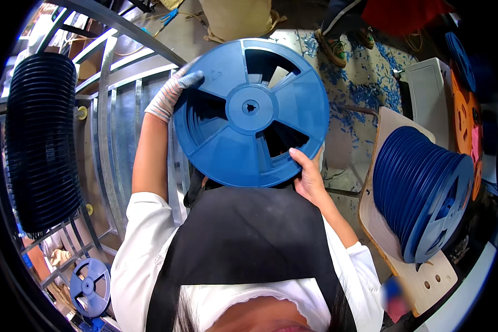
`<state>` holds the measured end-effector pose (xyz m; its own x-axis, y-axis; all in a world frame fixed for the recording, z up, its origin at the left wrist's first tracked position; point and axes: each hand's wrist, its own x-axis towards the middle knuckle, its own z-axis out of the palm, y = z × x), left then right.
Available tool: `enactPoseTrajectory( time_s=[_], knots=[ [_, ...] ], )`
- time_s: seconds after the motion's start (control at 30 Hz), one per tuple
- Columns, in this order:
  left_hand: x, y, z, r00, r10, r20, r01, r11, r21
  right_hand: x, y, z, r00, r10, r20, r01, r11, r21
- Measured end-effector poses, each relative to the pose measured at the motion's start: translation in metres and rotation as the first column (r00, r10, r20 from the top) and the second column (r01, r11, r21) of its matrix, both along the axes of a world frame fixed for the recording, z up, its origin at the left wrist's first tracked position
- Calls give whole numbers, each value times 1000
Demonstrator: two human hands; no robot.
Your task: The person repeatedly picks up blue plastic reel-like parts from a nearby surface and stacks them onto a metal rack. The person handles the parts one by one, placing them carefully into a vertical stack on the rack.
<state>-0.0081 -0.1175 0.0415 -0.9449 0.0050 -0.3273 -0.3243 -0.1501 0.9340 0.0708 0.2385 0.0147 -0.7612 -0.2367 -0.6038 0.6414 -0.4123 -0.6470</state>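
We hold stack of blue plastic reels (251, 110) flat-face-up before chest, above black apron (249, 238). Gloved left hand (174, 91) grips upper-left rim, bare right hand (309, 177) cups lower-right rim: opposite grips steady stack. More reels (420, 193) lean on wooden chair (420, 282) at right.

A wooden chair seat (420, 282) at the right carries a thick stack of blue reels (420, 193) lying on its side. At the left, a metal rack (122, 110) of grey bars holds a long row of dark blue reels (41, 141), with a single blue reel (89, 286) lower down beside it. The concrete floor (343, 149) between them is strewn with blue plastic shavings (365, 77) near a tan sack (235, 19).
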Motion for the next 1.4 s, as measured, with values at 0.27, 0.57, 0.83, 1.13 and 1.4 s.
enactPoseTrajectory(
  time_s=[0.27, 0.57, 0.83, 1.13, 1.4],
  knots=[
    [47, 58, 81, 754, -309, -580, -578, 107, -809, -8, -12, -12, 990, -137, 41, 139, 988, -68],
    [80, 135, 45, 981, -194, 2, 37, 178, -983, -1, -26, -19, 992, -116, 39, 122, 963, -239],
    [50, 150, 50, 991, -85, 102, 107, 67, -992, 0, -30, -12, 977, -168, -132, 149, 979, -140],
    [54, 140, 30, 997, -62, -44, -30, 213, -977, 7, -11, -17, 997, -62, -43, 42, 930, -366],
    [66, 137, 27, 979, -104, -175, -136, 303, -943, 11, -6, -30, 997, -44, 61, 60, 955, -289]
  ],
)
